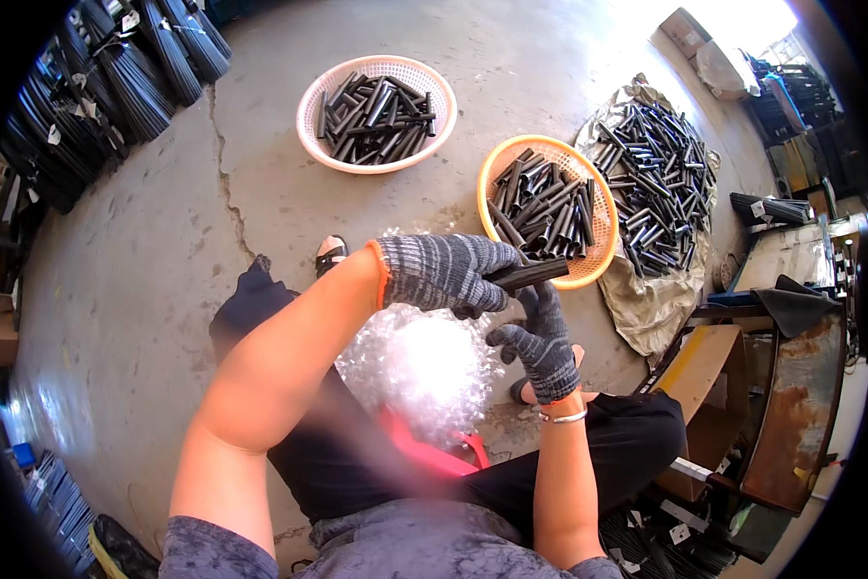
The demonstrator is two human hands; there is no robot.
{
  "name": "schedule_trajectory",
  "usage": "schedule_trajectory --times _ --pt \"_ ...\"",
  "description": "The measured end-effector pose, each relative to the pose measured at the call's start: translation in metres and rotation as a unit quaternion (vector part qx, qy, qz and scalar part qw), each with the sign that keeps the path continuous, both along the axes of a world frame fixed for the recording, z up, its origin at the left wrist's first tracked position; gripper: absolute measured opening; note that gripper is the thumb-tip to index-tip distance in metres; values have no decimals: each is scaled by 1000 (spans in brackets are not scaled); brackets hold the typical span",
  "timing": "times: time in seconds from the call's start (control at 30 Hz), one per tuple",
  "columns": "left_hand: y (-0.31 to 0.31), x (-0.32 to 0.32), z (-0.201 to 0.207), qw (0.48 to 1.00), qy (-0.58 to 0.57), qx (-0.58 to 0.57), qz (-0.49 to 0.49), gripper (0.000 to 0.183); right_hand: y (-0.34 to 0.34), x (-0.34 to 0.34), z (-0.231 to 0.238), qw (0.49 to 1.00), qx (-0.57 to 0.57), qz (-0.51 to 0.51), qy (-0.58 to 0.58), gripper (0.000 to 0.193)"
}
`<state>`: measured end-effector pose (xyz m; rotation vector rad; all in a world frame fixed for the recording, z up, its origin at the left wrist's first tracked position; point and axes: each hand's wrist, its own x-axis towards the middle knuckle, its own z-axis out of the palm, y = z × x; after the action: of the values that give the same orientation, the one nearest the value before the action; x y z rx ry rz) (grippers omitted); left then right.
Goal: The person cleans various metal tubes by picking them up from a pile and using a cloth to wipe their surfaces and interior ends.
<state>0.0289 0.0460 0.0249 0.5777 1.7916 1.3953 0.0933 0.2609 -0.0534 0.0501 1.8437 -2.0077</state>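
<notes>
My left hand (443, 274), in a dark grey striped knit glove with an orange cuff, is closed around a short black tube (535, 274). The tube sticks out to the right from its fingers; whether it is one piece or more I cannot tell. Just below the tube's free end is my right hand (542, 345), in a matching glove. Its fingers point up toward the tube and the thumb stands apart. Beyond both hands, an orange plastic basket (496, 154) holds many similar black tubes (550, 207).
A pale pink basket (310, 145) of black tubes stands farther left. At the right, a tube heap (661, 174) lies on a crumpled sheet (636, 314). Between my legs is a shiny clear, shredded-looking mass (419, 357) over something red (424, 454). A cardboard box (704, 376) stands right.
</notes>
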Motion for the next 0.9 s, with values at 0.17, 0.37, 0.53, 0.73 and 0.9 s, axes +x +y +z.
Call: schedule_trajectory --times 0.17,0.37,0.53,0.73,0.9 --pt "4 0 20 999 -43 -7 21 30 -7 -9 -22 985 -145 12 -93 35" --pt "4 -3 13 999 -35 -10 31 28 56 20 -119 937 227 -98 -246 36" --pt "0 -4 7 998 -45 10 37 29 -16 -3 11 998 -20 0 55 64" --pt "-1 -5 14 997 -46 3 57 28 15 -6 -82 995 -27 -41 -83 21" --pt "-4 -4 6 998 -44 22 42 29 34 12 -105 977 132 -63 -157 53"
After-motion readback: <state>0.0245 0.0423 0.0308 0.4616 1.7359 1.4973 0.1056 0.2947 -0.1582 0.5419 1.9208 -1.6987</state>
